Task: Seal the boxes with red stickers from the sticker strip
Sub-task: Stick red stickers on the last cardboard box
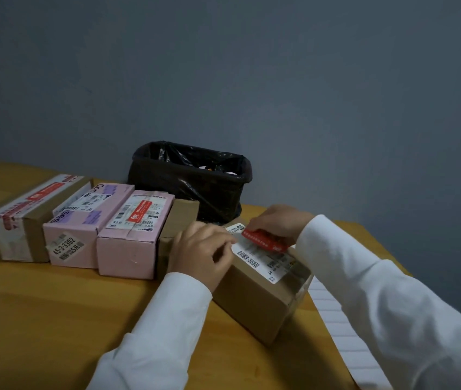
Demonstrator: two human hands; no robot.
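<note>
"45-3-3302" sticker [65, 247] on pink box [88, 220] (also "Con")
</note>
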